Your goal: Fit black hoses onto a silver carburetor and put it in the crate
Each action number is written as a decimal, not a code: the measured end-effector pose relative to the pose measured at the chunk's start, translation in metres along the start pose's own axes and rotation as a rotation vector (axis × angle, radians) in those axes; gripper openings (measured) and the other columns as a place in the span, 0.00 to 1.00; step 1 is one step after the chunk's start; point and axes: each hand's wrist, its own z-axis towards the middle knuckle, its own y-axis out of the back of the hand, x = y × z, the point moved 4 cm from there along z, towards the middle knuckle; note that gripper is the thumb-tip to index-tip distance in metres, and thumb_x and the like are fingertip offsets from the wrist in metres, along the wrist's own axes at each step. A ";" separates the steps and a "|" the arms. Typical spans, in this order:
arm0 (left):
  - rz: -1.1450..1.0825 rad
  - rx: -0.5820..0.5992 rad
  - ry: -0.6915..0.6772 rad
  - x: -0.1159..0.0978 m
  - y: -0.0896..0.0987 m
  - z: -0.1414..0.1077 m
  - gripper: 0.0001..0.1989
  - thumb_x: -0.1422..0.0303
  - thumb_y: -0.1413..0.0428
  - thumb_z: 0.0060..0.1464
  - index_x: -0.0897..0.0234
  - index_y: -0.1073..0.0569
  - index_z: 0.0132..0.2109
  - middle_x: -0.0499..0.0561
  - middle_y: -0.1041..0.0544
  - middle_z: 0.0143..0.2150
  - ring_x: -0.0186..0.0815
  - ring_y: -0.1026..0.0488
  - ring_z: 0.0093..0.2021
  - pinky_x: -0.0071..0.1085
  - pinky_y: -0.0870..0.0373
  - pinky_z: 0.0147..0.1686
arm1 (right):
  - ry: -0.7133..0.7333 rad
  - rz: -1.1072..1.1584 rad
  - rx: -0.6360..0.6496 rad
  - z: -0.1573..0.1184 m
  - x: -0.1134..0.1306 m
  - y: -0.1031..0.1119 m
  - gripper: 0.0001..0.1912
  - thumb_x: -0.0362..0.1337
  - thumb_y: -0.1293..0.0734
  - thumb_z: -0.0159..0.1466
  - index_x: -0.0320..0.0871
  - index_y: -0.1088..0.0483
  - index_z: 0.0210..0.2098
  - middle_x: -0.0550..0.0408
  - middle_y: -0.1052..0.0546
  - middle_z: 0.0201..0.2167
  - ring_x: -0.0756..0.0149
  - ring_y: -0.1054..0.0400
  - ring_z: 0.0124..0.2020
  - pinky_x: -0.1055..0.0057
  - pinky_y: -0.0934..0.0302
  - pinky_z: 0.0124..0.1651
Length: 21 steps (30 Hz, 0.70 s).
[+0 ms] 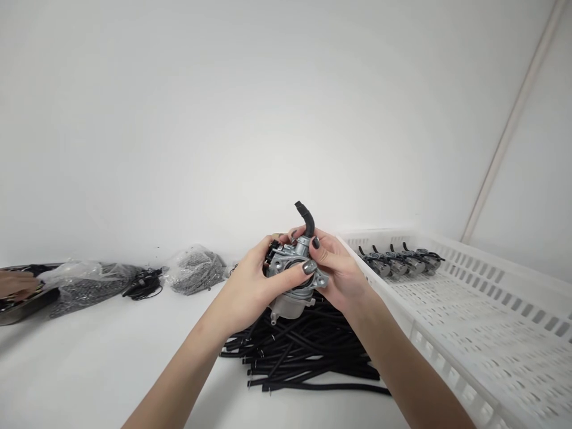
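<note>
**Carburetor (288, 262) held in both hands above a hose pile (295, 357)**

The carburetor is gripped firmly between the two hands, well clear of the table. It is held by the left hand (248, 289), which is closed around its near side, with the thumb (308, 267) laid across the front towards a metal flange (319, 277). The right hand (335, 271) is closed around the far side, with its fingers curled over the top. A short black elbow hose (305, 217) is seen rising from the top of the carburetor, just beside the right hand's fingers. A translucent float bowl (283, 308) is left exposed below the hands.

Directly beneath, loose black hoses are piled and crossed over one another on a white table (111, 363). To the right, a white perforated plastic tray (482, 265) is set on the table, with a row of carburetors (397, 262) lined up at its far end. To the left, a bundle of black cords (143, 283) is placed between two clear bags of small dark parts (194, 271) (89, 286). At the far left, a metal tray (27, 307) is touched by a co-worker's hand (15, 285). A white wall (268, 119) is seen behind.
</note>
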 end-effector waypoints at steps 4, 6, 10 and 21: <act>0.083 -0.035 -0.004 -0.001 0.001 -0.002 0.34 0.45 0.36 0.51 0.59 0.29 0.58 0.56 0.22 0.54 0.54 0.27 0.56 0.47 0.33 0.56 | 0.013 0.003 0.012 0.002 0.001 -0.001 0.13 0.49 0.25 0.62 0.48 0.21 0.40 0.51 0.20 0.42 0.58 0.25 0.45 0.63 0.28 0.47; 0.091 -0.031 -0.006 -0.001 0.001 -0.002 0.34 0.44 0.35 0.50 0.59 0.29 0.56 0.56 0.22 0.53 0.54 0.27 0.55 0.47 0.33 0.55 | 0.037 -0.004 0.013 0.003 0.001 -0.001 0.14 0.51 0.25 0.62 0.47 0.20 0.38 0.51 0.20 0.43 0.57 0.25 0.47 0.63 0.29 0.50; 0.022 -0.006 -0.011 -0.002 0.001 -0.001 0.31 0.49 0.33 0.49 0.60 0.28 0.55 0.55 0.22 0.54 0.52 0.26 0.53 0.43 0.31 0.52 | 0.066 -0.041 -0.033 0.002 0.001 -0.001 0.14 0.51 0.25 0.62 0.47 0.19 0.35 0.52 0.21 0.42 0.58 0.26 0.49 0.68 0.30 0.46; 0.137 -0.019 -0.059 0.001 -0.001 0.003 0.26 0.49 0.35 0.50 0.58 0.28 0.50 0.51 0.22 0.51 0.49 0.27 0.52 0.42 0.34 0.53 | -0.011 0.133 -0.199 0.004 0.005 0.000 0.18 0.52 0.19 0.54 0.45 0.22 0.31 0.55 0.23 0.37 0.65 0.27 0.40 0.70 0.29 0.47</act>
